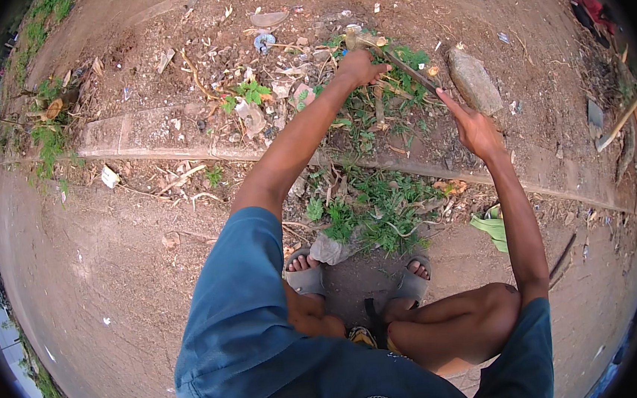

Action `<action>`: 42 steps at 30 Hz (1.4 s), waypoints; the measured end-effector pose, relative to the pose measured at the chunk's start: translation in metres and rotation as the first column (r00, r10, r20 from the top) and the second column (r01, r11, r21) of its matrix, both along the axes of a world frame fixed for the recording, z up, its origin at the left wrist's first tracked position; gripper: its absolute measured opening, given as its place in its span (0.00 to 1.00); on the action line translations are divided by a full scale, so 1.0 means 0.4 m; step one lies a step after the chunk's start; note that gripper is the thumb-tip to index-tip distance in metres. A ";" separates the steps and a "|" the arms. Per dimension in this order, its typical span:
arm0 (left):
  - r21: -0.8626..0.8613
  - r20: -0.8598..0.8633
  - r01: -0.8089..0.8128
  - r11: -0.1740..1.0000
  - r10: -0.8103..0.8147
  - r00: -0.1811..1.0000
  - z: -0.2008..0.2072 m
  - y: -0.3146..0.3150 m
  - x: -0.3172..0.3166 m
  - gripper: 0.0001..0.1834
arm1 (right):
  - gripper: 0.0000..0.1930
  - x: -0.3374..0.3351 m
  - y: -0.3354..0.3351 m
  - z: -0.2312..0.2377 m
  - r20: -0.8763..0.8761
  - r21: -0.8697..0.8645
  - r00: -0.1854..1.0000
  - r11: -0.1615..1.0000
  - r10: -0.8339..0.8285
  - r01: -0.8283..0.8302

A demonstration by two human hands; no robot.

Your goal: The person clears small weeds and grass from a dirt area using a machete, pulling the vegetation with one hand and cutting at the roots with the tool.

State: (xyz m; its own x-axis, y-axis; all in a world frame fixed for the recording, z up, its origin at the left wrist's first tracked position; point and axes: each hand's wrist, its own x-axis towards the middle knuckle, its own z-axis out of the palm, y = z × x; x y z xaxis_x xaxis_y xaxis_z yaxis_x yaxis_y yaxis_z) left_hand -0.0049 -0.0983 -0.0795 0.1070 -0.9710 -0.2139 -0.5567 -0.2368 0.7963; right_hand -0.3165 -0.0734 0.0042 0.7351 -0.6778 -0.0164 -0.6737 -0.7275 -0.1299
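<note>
My right hand (pixel 480 135) is closed on the handle end of a long, narrow dark blade, which looks like a machete (pixel 413 71). The index finger stretches along it. Its far end meets a short piece of wood (pixel 361 40) with a pale, freshly cut end. Just below that wood is my left hand (pixel 358 69), its thumb pointing right and its other fingers curled round the wood, partly hidden. Green weeds (pixel 399 84) grow under and beside the blade.
A large stone (pixel 475 80) lies right of the blade. A low concrete kerb (pixel 180 151) crosses the ground. Leaves, litter and a crushed blue-white scrap (pixel 264 41) lie left of my left hand. More weeds (pixel 390 207) grow before my sandalled feet. A stick (pixel 621 120) rests at far right.
</note>
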 end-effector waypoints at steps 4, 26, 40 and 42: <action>-0.082 0.212 -0.071 0.994 0.087 0.974 0.004 0.001 -0.034 0.28 | 0.41 0.014 0.001 -0.003 0.017 -0.013 1.000 1.000 0.015 -0.015; -0.025 -0.266 -0.366 0.930 0.346 0.900 -0.036 0.031 -0.128 0.27 | 0.39 0.007 0.002 0.007 0.106 0.024 0.994 1.000 0.002 -0.005; 0.182 -0.515 -0.038 0.983 0.128 0.848 -0.016 -0.006 -0.031 0.12 | 0.38 -0.019 0.018 0.034 0.233 0.038 0.972 0.999 -0.018 0.009; 0.122 -0.489 0.007 0.993 0.054 0.871 -0.011 0.001 -0.021 0.11 | 0.38 -0.021 0.022 0.043 0.227 0.055 0.973 0.998 -0.045 0.033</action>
